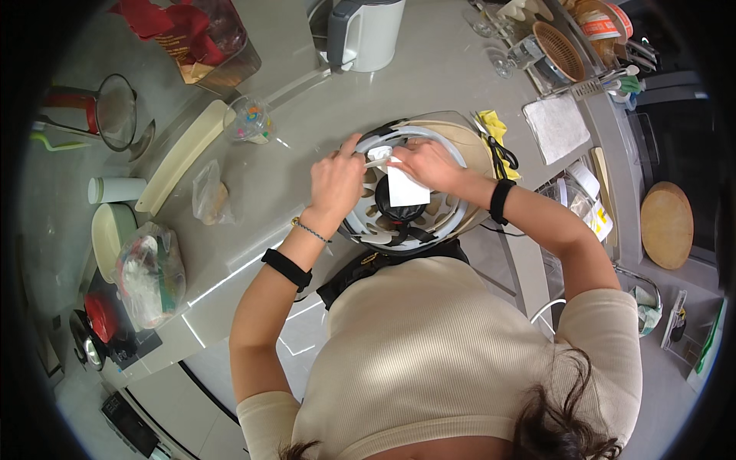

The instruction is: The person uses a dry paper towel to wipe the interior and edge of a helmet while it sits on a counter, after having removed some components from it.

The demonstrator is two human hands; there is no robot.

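Before me, at the counter's edge, is a round grey ring-shaped frame [460, 215] with a black round hub [401, 201] and a perforated disc inside. My left hand [339, 178] is at the ring's upper left, its fingers pinching the end of a white strip. My right hand [428, 164] reaches over the ring and grips a white paper piece [409, 187], which hangs above the hub. A crumpled white bit [379, 153] lies between the hands. Under the ring's right side shows a beige, rounded thing [474, 144] that I cannot identify.
Black-handled scissors [500, 150] lie on a yellow cloth [493, 123] at the right. A white electric kettle [374, 34] stands behind. To the left are a clear plastic cup [250, 121], a small plastic bag [213, 195] and a long cream-coloured strip [181, 158].
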